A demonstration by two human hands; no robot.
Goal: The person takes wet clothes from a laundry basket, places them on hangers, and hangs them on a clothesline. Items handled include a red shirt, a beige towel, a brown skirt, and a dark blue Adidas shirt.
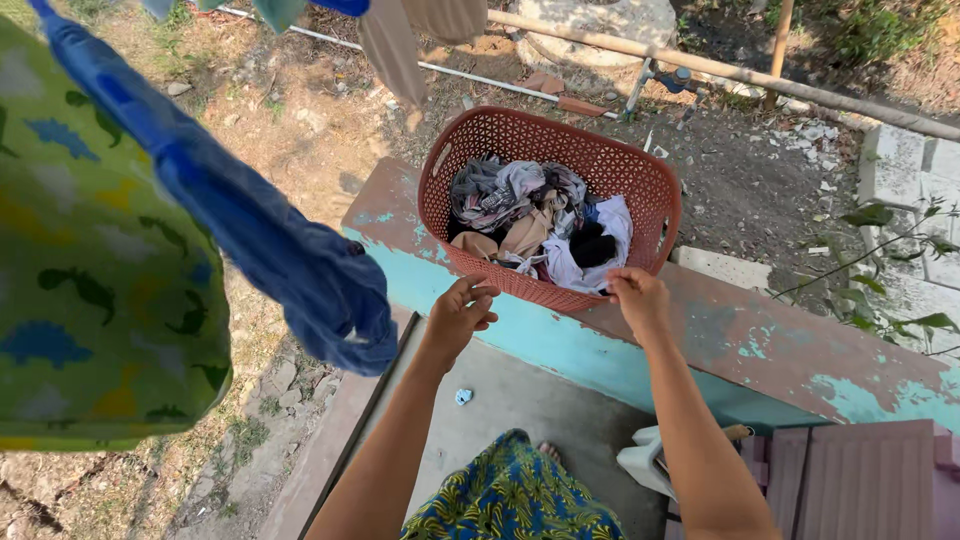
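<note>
Clearly, both hands, left hand [460, 315] and right hand [637, 297], rested with loosely curled grips on the near rim of the round red-brown plastic laundry basket [640, 190], pinching nothing.

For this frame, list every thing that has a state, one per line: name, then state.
laundry basket: upright on the ledge, full of crumpled clothes
clothes: piled loose in the basket
left hand: at the basket's near rim, fingers curled, holding nothing visible
right hand: on the near rim, empty
blue garment: hanging draped
dinosaur-print cloth: hanging spread
ledge: paint peeling
</note>
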